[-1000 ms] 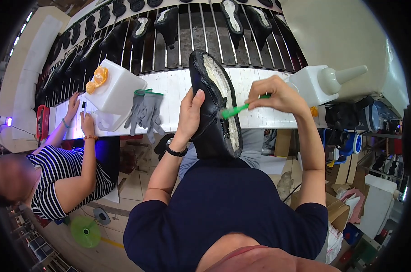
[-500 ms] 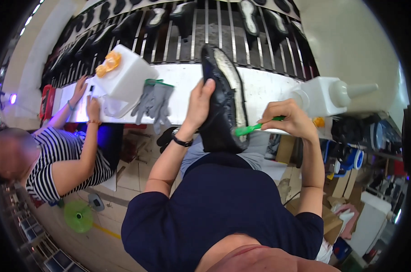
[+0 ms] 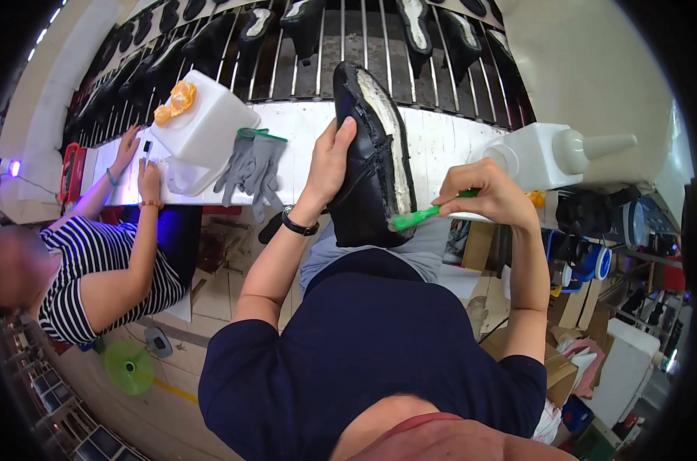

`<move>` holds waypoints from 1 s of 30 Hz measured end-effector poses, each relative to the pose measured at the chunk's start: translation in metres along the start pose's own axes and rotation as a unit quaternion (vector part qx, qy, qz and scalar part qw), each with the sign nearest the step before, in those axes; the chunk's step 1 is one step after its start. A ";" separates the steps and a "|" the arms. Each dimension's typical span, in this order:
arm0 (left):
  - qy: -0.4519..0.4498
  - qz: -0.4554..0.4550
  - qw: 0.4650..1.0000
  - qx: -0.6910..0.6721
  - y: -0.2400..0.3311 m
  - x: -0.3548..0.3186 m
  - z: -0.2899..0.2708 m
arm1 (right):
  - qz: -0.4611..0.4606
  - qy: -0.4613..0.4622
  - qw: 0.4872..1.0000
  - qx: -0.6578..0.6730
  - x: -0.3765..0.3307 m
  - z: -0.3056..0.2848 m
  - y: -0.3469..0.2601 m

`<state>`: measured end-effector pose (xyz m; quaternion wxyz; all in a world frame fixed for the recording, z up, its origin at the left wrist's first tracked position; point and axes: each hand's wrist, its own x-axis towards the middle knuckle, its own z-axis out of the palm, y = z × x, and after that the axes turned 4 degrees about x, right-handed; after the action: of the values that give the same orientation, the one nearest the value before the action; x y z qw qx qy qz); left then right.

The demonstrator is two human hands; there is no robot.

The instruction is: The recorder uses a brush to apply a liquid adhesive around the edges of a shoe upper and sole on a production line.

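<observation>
A black shoe upper (image 3: pixel 358 173), without an outsole, is tilted over the front edge of the work table, its toe away from me. Its bared pale underside (image 3: pixel 385 115) faces right. My left hand (image 3: pixel 329 163) grips it by the left side, thumb on top. In my right hand (image 3: pixel 485 190) is a small green brush (image 3: pixel 414 218), pinched by its handle. The bristle end touches the underside near the heel, the end closer to my body. What lies under the shoe is hidden.
Grey gloves (image 3: pixel 254 163) lie on the white table (image 3: pixel 306 119) beside a white jug (image 3: pixel 202 115); a spouted white bottle (image 3: pixel 544 156) lies right. Beyond, a slatted conveyor (image 3: pixel 356 46) carries several black shoes. A co-worker in a striped shirt (image 3: pixel 99 269) sits left, hands on the table.
The shoe has shifted slightly left and away from me, along with my left hand. The brush has moved a little left and stays at the heel end.
</observation>
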<state>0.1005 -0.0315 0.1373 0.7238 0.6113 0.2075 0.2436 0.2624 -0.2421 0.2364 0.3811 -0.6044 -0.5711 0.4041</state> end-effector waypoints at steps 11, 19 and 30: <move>-0.018 -0.029 0.997 -0.065 -0.006 0.010 0.000 | 0.019 0.089 0.991 -0.094 0.018 -0.005 -0.005; -0.053 -0.147 0.979 -0.128 -0.010 0.017 -0.005 | -0.007 -0.012 0.999 -0.034 0.022 -0.006 -0.011; -0.253 -0.345 0.886 -0.178 -0.038 -0.003 0.009 | -0.012 -0.095 0.995 -0.013 0.046 -0.012 -0.013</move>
<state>0.1068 -0.0453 0.1013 0.8868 0.4026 0.1684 -0.1518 0.2700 -0.1956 0.2503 0.3220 -0.5610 -0.6174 0.4477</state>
